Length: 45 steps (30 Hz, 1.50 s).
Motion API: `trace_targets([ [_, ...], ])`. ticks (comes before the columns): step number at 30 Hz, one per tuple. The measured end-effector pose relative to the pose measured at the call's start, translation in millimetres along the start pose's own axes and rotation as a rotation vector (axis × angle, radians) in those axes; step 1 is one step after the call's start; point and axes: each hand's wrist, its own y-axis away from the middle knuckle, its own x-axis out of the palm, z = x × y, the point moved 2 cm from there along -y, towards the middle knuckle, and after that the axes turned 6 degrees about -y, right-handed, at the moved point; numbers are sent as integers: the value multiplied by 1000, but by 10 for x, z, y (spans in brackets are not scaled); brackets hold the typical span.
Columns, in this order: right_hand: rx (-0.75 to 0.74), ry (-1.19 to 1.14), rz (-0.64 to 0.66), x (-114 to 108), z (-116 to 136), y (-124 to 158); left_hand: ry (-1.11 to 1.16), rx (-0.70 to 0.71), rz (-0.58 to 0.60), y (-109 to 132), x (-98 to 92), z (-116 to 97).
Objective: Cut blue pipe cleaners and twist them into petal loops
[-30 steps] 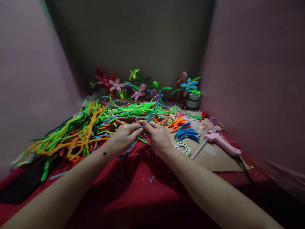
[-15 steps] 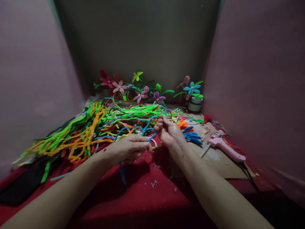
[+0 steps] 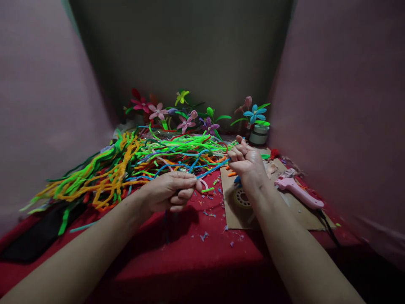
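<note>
A blue pipe cleaner (image 3: 212,169) stretches between my two hands over the red cloth. My left hand (image 3: 172,190) pinches it between thumb and forefinger, the other fingers curled. My right hand (image 3: 248,164) is closed around its other part, higher and farther right, above a piece of cardboard. Behind my left hand spreads a heap of loose pipe cleaners (image 3: 186,145) in green, orange, blue and other colours. Partly hidden behind my right wrist are a tape roll (image 3: 242,197) and some blue pieces (image 3: 237,180).
A pink hot glue gun (image 3: 299,192) lies on the cardboard (image 3: 278,219) at the right. Pipe-cleaner flowers (image 3: 158,111) stand along the back, near a small jar (image 3: 259,134). A black flat object (image 3: 34,240) is at the left. Fuzz scraps dot the red cloth (image 3: 190,257).
My right hand has moved right and slightly up, away from my left hand, drawing out a longer span of the blue pipe cleaner. The tape roll has come into view.
</note>
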Motion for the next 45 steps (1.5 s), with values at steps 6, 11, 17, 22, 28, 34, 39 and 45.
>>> trace_targets([
  [6,-84,-99,-2,-92,190,-97,32,24,-108,47,-193,-47],
  [11,-164,-162,-17,-44,200,-109,0,126,-177,50,-155,-78],
  [17,103,154,242,165,-458,240,46,267,-240,-27,-53,-34],
  [22,109,568,376,128,-758,431,32,257,-258,-23,-35,-19],
  [28,156,432,404,66,-733,332,58,209,-207,29,-91,-54],
  [34,271,403,326,43,-730,305,43,187,-167,70,-103,-70],
  [39,249,411,271,45,-708,301,-55,186,-180,96,-99,-77],
  [45,246,411,234,42,-705,303,-124,62,-177,128,-167,-109],
])
